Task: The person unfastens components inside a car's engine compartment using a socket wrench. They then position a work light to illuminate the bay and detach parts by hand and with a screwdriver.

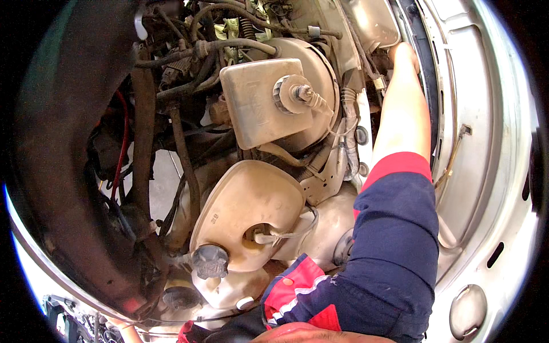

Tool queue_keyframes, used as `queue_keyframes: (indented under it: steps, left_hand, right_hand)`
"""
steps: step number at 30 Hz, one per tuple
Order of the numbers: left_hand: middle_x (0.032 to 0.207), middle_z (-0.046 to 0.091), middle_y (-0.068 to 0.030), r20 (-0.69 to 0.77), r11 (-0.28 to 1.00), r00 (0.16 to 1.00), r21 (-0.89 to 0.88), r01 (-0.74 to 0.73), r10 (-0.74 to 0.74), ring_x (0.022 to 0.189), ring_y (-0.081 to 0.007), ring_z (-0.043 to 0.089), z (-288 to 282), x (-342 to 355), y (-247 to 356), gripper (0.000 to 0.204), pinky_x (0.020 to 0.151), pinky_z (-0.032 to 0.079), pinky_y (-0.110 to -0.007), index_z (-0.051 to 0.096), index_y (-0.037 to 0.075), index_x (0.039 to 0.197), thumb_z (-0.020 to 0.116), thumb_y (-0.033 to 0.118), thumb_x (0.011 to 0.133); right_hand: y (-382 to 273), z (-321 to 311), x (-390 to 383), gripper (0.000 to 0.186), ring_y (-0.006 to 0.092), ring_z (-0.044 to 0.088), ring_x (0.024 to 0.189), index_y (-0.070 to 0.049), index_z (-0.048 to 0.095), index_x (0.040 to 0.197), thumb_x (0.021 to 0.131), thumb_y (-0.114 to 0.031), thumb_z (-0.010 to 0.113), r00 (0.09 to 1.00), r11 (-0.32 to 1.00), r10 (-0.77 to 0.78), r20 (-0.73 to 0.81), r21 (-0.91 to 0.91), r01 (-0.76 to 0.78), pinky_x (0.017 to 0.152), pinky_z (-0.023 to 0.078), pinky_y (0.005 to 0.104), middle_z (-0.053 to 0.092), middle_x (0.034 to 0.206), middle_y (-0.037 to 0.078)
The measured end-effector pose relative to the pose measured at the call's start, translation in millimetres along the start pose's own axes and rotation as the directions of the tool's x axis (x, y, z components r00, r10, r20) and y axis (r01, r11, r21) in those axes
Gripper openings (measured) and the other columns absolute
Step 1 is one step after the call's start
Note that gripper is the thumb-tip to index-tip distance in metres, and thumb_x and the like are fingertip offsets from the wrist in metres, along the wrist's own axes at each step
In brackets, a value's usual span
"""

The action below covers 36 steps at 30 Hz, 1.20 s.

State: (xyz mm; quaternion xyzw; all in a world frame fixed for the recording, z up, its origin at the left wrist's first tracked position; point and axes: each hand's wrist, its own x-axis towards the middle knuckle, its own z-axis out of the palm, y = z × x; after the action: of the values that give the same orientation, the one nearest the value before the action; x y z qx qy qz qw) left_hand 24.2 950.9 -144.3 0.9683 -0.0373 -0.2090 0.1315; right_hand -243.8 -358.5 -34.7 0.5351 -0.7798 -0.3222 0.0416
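Far left, a thin red wire (124,143) curves beside a thick, dusty black hose (143,131). Next along, here's a rounded cream plastic tank (243,197), dirt-smeared, with a grimy dark cap (210,261) at its lower left and a pale thin tube (291,233) coming out of its hollow. Above it, a boxy, scuffed reservoir (240,103) carries a ribbed round cap (290,94). Over to the right, my navy sleeve (394,234) ends in a red cuff (400,164), bare forearm beyond, and my right hand (404,55) is up by the lower corner of a smooth, round-cornered, shiny cover (372,23) at the top. My fingers are hidden; I can't tell whether they grip. Farthest right, pale painted metal panel (477,103) curves down.
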Motion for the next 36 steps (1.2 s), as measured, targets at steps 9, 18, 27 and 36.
queue_keyframes:
  steps: [9, 18, 27, 36]
  left_hand:
    - [0.145, 0.040, -0.0160, -0.042, 0.993, 0.998, -0.105, 0.049, -0.054, 0.130, -0.0288, 0.041, 9, -2, 1, 0.058, 0.112, 0.030, -0.040, 0.035, 0.000, 0.143, 0.034, 0.040, 0.102]
    - [0.144, 0.041, -0.0166, -0.052, 0.972, 0.993, -0.219, 0.088, -0.102, 0.130, -0.0291, 0.041, 16, -3, 13, 0.057, 0.111, 0.030, -0.040, 0.036, -0.001, 0.142, 0.035, 0.039, 0.102]
    - [0.143, 0.042, -0.0172, -0.082, 0.940, 0.983, -0.315, 0.130, -0.163, 0.129, -0.0295, 0.042, 16, -7, 27, 0.056, 0.111, 0.031, -0.040, 0.036, -0.002, 0.141, 0.035, 0.038, 0.102]
    - [0.142, 0.043, -0.0178, -0.103, 0.896, 0.969, -0.414, 0.161, -0.222, 0.129, -0.0299, 0.042, 12, -11, 42, 0.055, 0.110, 0.031, -0.040, 0.037, -0.003, 0.140, 0.036, 0.037, 0.102]
  right_hand:
    - [-4, 7, -44, 0.036, 0.0176, 0.054, 0.122, -0.015, 0.061, 0.126, 0.098, -0.021, 0.040, 0.995, 0.988, -0.009, -0.095, -0.153, -0.006, 0.100, 0.042, 0.0305, 0.057, 0.137, 0.003]
    - [-3, -13, -37, 0.036, 0.0145, 0.053, 0.122, -0.019, 0.060, 0.127, 0.098, -0.023, 0.039, 0.949, 0.886, 0.256, 0.187, 0.348, -0.307, 0.100, 0.042, 0.0286, 0.056, 0.137, 0.002]
    - [-4, 5, -68, 0.032, 0.0148, 0.056, 0.119, -0.019, 0.064, 0.122, 0.095, -0.023, 0.048, 0.963, 0.990, 0.032, -0.269, -0.125, -0.068, 0.095, 0.045, 0.0270, 0.059, 0.134, 0.001]
    - [-2, 18, -96, 0.028, 0.0192, 0.060, 0.117, -0.017, 0.069, 0.115, 0.093, -0.023, 0.054, 0.911, 0.994, 0.020, -0.411, 0.106, 0.026, 0.094, 0.048, 0.0293, 0.061, 0.132, 0.004]
